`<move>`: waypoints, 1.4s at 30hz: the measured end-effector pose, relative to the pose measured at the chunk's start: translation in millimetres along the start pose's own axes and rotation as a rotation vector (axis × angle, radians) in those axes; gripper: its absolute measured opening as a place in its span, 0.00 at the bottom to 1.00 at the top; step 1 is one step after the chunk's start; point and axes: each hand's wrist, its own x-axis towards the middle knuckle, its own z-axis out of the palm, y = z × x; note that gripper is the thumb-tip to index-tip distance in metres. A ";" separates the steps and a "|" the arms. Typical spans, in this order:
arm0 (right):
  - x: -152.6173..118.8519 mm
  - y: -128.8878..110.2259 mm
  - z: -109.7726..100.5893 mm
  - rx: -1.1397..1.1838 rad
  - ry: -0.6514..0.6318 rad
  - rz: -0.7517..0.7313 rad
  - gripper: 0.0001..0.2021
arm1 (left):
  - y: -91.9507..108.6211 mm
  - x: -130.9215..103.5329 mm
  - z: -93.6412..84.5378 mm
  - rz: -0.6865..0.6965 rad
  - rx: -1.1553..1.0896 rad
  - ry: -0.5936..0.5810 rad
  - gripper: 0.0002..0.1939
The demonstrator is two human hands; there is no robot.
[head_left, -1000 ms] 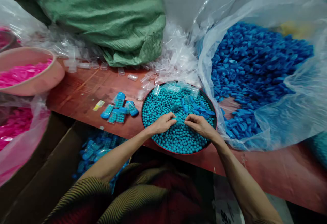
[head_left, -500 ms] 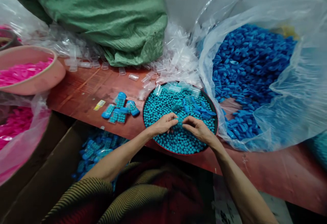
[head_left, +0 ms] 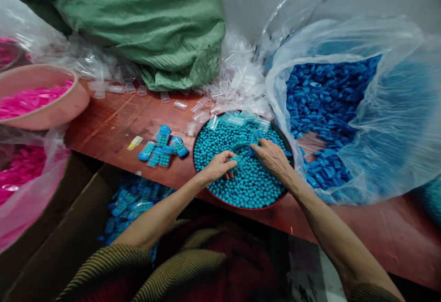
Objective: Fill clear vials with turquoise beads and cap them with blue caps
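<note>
A round red-rimmed tray (head_left: 292, 157) of small turquoise beads (head_left: 255, 187) stands before me. Over its middle, my left hand (head_left: 220, 166) is closed in a pinch around what looks like a small clear plastic tube, mostly hidden by the fingers. My right hand (head_left: 272, 157) is at the tray's right side, fingertips closed on a blue plastic cap among others lying on the beads. Several clear tubes (head_left: 236, 120) rest along the tray's far edge. Left of the tray lie several bead-filled tubes with blue caps (head_left: 163, 136).
A clear bag of blue caps (head_left: 324, 95) lies open at right. Loose clear tubes (head_left: 237, 79) are heaped behind the tray beside a green sack (head_left: 155, 26). At left are a pink bowl (head_left: 44, 113) and a box (head_left: 65, 214); filled tubes (head_left: 127, 201) lie below the table edge.
My right hand has moved away from my left hand, up and right to the blue caps. My left hand has shifted slightly left. The bag's upper edge has sagged over its caps.
</note>
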 end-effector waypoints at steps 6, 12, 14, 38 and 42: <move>-0.5 -3.4 -7.3 0.004 0.028 -0.091 0.10 | -0.9 0.0 0.7 -0.025 0.015 0.013 0.14; -17.9 -4.8 -3.7 0.393 0.059 0.009 0.08 | -2.3 0.0 0.6 -0.006 0.047 0.030 0.12; -22.3 -6.5 3.2 0.609 0.083 0.082 0.08 | -3.2 0.5 0.7 0.016 0.070 0.032 0.13; -40.2 -67.8 -15.0 1.402 0.414 0.426 0.10 | 7.1 -17.5 19.2 0.133 0.033 -0.053 0.32; -46.4 -62.3 -21.1 1.287 0.345 0.334 0.10 | 9.4 -22.7 17.2 0.127 0.069 -0.067 0.31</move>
